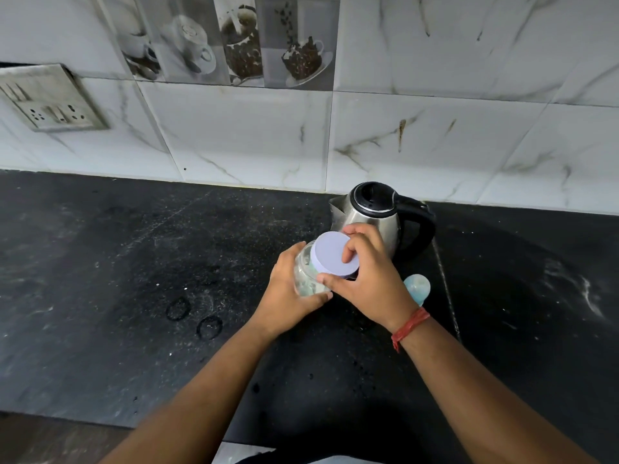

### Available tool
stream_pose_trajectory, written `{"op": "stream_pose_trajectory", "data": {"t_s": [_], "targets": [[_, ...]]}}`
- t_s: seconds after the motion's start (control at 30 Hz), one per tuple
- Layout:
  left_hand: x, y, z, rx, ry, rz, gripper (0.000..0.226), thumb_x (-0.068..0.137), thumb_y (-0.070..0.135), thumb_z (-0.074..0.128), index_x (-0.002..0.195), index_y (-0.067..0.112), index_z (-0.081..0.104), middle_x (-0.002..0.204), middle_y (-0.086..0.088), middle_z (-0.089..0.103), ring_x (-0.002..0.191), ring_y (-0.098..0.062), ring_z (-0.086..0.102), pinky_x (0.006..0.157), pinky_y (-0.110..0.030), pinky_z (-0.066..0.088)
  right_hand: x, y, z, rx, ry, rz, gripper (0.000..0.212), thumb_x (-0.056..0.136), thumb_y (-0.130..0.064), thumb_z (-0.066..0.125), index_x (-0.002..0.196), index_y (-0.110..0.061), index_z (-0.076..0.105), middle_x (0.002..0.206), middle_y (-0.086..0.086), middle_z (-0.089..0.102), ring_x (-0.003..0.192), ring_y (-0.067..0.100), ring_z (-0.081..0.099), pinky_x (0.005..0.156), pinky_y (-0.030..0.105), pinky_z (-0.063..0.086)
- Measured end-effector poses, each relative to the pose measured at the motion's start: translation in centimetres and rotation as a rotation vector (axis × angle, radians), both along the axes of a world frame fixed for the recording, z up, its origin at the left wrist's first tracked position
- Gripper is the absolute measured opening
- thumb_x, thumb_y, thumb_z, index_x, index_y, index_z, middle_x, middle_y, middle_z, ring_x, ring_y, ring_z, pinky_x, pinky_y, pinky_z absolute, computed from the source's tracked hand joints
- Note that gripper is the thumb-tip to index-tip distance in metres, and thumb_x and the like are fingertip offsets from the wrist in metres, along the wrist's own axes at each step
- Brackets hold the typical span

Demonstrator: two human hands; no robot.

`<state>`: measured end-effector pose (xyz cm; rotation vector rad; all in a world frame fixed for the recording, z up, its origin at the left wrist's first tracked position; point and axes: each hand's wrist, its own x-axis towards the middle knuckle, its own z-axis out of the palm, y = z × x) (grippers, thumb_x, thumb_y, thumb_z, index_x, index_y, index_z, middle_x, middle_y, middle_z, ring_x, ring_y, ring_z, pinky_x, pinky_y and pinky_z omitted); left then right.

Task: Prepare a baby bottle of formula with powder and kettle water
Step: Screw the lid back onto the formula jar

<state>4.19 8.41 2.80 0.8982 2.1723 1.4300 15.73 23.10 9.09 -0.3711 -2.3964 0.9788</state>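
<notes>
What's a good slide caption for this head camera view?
Left hand steadies a clear jar while right hand grips its lilac lid, steel kettle behind on the black counter.

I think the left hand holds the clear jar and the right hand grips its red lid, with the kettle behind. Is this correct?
Not quite: the lid is pale lilac, not red, as the head view shows. The left hand does hold the clear jar, the right hand grips the lid, and the kettle stands behind.

Black counter (134, 262): kettle (371, 216), baby bottle (417, 288)
</notes>
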Motion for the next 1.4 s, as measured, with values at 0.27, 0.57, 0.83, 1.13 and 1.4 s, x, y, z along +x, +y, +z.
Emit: {"op": "stream_pose_trajectory", "data": {"t_s": [0.27, 0.57, 0.83, 1.13, 1.4], "targets": [[1.0, 1.1, 2.4, 0.024, 0.083, -0.039, 0.089, 0.062, 0.042, 0.083, 0.133, 0.062, 0.035, 0.140, 0.014, 0.043, 0.136, -0.016, 0.042, 0.110, -0.047, 0.045, 0.1, 1.5, 1.3, 0.109, -0.204, 0.177, 0.076, 0.082, -0.032, 0.081, 0.148, -0.027, 0.044, 0.142, -0.007, 0.040, 0.129, 0.007, 0.044, 0.105, 0.025, 0.042], [1.3, 1.3, 4.3, 0.017, 0.117, -0.034, 0.092, 0.063, 0.032, 0.084, 0.133, 0.061, 0.032, 0.130, 0.039, 0.036, 0.134, -0.014, 0.036, 0.111, -0.037, 0.040, 0.0, 2.5, 3.9, 0.309, -0.462, 0.125, 0.091, 0.080, -0.071, 0.066, 0.154, -0.032, 0.031, 0.142, -0.005, 0.039, 0.120, 0.024, 0.056, 0.091, 0.038, 0.052], [2.7, 1.8, 4.2, 0.018, 0.181, 0.004, 0.092, 0.066, 0.032, 0.084, 0.146, 0.036, 0.039, 0.137, 0.021, 0.040, 0.133, -0.010, 0.030, 0.102, -0.014, 0.027, -0.2, 1.7, 5.5, 0.351, -0.603, -0.016, 0.088, 0.080, -0.082, 0.050, 0.131, -0.010, 0.048, 0.129, 0.008, 0.053, 0.108, 0.029, 0.061, 0.075, 0.033, 0.039], [2.0, 0.9, 4.1, 0.004, 0.146, -0.008, 0.093, 0.063, 0.033, 0.086, 0.143, 0.038, 0.039, 0.136, 0.017, 0.041, 0.132, -0.013, 0.033, 0.110, -0.033, 0.036, 0.4, 4.6, 7.2, 0.391, -0.607, 0.228, 0.069, 0.086, -0.067, 0.061, 0.141, -0.029, 0.047, 0.142, -0.003, 0.050, 0.121, 0.019, 0.056, 0.093, 0.035, 0.049], [1.3, 0.6, 5.0, -0.008, 0.131, -0.058, 0.097, 0.065, 0.032, 0.087, 0.148, 0.035, 0.037, 0.134, 0.025, 0.041, 0.133, -0.013, 0.034, 0.109, -0.030, 0.036, -0.7, 2.9, 5.4, 0.430, -0.548, 0.175, 0.077, 0.087, -0.064, 0.059, 0.151, -0.029, 0.031, 0.147, -0.003, 0.039, 0.122, 0.028, 0.057, 0.096, 0.039, 0.050]]}}
